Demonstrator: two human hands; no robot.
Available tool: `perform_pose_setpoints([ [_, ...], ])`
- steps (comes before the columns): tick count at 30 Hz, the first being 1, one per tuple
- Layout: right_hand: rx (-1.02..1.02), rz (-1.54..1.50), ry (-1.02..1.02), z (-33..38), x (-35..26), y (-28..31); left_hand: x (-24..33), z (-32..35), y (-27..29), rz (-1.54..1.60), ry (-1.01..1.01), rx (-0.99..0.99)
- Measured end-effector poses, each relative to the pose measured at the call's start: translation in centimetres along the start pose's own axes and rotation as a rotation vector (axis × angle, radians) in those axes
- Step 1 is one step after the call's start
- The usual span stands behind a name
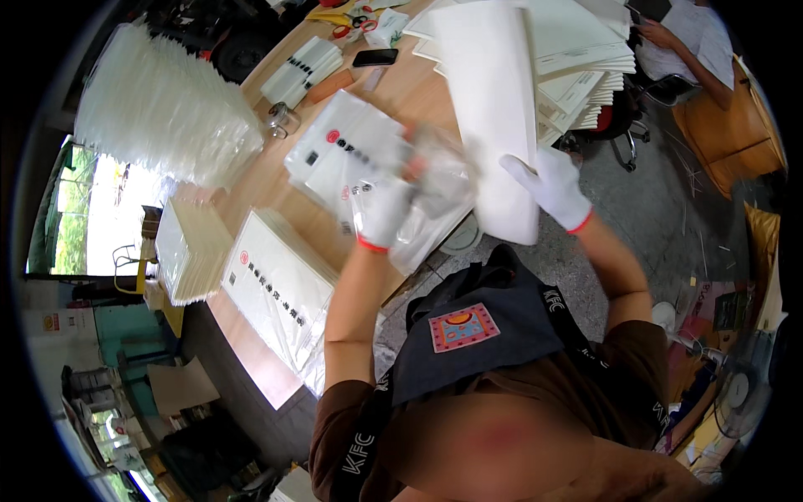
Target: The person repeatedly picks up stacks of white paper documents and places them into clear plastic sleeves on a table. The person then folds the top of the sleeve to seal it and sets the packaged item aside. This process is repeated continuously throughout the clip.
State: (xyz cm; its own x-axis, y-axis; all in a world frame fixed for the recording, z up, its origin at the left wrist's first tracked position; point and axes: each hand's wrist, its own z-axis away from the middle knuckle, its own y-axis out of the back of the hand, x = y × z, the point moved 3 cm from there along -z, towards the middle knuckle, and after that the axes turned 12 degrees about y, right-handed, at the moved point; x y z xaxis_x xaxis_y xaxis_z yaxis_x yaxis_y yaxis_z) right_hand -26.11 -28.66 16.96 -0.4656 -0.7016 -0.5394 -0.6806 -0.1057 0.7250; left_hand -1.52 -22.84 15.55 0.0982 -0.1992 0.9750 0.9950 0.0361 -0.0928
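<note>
My right hand, in a white glove with a red cuff, grips the side edge of a curved white paper sheaf. Its thumb lies across the front, and the other fingers are hidden behind. The sheaf stands up over the table's near right edge. My left hand, gloved alike, is smeared by motion over clear plastic bags. Whether its fingers hold the plastic cannot be made out. Beneath and beyond it lie printed plastic bags with a red round mark and dark lettering.
Bagged stacks sit on the table's left, beside a tall pile of clear sleeves. A glass jar, a phone and scissors lie farther back. Paper stacks fill the far right. Another person sits beyond.
</note>
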Motion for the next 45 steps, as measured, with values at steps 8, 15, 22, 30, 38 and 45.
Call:
perform_pose_setpoints([
  [8,-0.602,0.520,0.575,-0.9,-2.7,-3.0,3.7,3.8,4.1,-0.228,-0.076,-0.195],
  [15,-0.530,-0.846,-0.050,-2.4,1.2,-9.0,-7.0,9.5,-1.3,-0.537,-0.495,0.405],
  [22,-0.332,-0.157,0.246,-3.6,-1.3,-16.7,0.3,3.4,-5.7,-0.668,-0.456,0.214],
  [30,-0.076,0.053,0.406,1.2,-4.3,-12.0,-9.3,2.6,1.2,-0.621,-0.177,0.380],
  [38,-0.277,0.453,0.069,-2.2,5.0,-17.2,-17.3,7.8,6.7,-1.123,-0.085,1.009],
  [45,-0.513,0.546,0.187,3.2,1.3,-14.4,-17.2,13.4,5.8,-0.624,0.017,1.160],
])
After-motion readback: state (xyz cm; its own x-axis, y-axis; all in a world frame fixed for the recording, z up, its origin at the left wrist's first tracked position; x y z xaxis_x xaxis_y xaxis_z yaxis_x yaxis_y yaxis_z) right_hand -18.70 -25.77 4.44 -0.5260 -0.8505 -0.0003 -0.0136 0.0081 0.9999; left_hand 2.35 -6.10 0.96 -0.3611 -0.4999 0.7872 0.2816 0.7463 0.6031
